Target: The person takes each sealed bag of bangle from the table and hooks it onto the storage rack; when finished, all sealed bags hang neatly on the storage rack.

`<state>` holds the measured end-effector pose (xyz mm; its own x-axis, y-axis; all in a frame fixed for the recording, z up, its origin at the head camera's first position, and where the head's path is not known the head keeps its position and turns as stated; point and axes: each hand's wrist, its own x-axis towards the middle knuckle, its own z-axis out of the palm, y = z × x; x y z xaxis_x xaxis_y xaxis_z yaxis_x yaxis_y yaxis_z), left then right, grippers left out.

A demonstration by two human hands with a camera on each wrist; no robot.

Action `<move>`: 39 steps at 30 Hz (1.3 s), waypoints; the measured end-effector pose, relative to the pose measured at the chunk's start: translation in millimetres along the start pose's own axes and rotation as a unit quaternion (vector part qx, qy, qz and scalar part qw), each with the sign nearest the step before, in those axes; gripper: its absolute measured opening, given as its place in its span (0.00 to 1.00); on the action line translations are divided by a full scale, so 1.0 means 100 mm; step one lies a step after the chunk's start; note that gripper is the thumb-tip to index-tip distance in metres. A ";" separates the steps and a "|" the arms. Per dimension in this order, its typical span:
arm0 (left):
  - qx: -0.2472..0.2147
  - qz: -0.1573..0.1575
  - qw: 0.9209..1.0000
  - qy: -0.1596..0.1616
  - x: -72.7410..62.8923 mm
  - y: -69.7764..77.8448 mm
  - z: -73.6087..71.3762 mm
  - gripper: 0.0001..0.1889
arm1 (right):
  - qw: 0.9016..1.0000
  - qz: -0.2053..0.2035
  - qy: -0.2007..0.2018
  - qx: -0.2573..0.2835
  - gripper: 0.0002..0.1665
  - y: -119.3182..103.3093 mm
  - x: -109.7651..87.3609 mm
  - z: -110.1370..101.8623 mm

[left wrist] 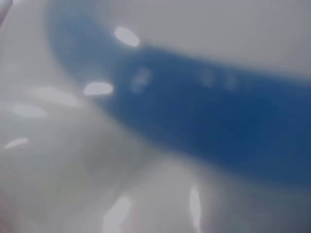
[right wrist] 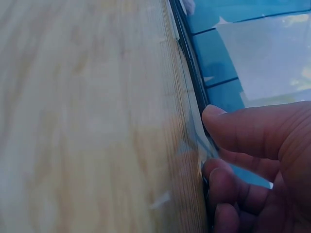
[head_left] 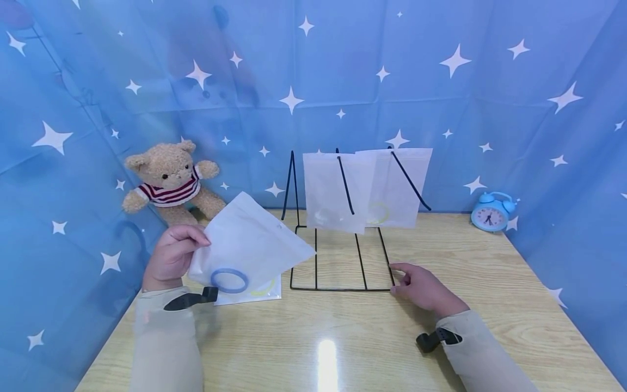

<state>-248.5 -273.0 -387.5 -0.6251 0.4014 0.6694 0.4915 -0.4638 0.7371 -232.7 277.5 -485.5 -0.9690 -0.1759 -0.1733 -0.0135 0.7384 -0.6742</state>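
Note:
My left hand grips a translucent white plastic bag by its edge, raised at a tilt over the table's left side. Inside its lower part lies a blue ring, which fills the left wrist view as a blurred blue band. Partly hidden beneath it, another bag with a yellow ring lies on the table. My right hand pinches the front right corner of a black wire rack between thumb and fingers. Two similar bags, one on the middle arm and one on the right arm, hang from the rack.
A teddy bear in a striped shirt sits at the back left. At the back right stands a blue alarm clock. Blue star-patterned cloth surrounds the wooden table. The rack's left arm carries no bag.

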 end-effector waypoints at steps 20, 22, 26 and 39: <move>0.021 -0.008 0.999 0.045 0.00 -0.08 0.03 0.33 | 1.000 -0.001 0.000 -0.008 0.38 -0.03 -0.02 0.00; 0.020 -0.010 0.999 0.044 0.01 -0.09 0.03 0.33 | 1.000 -0.001 -0.001 -0.007 0.38 -0.04 -0.03 0.00; 0.022 -0.011 0.999 0.038 0.03 -0.09 0.03 0.34 | 1.000 -0.001 0.001 -0.005 0.38 -0.04 -0.04 -0.01; 0.055 -0.041 0.995 0.068 0.02 -0.18 0.03 0.31 | 1.000 -0.001 0.003 -0.010 0.38 -0.04 -0.03 0.00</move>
<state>-256.4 -261.6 -398.8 -0.7384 0.3194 0.5939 0.4943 -0.3427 0.7989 -229.6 275.3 -482.0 -0.9705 -0.1739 -0.1669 -0.0211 0.7509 -0.6601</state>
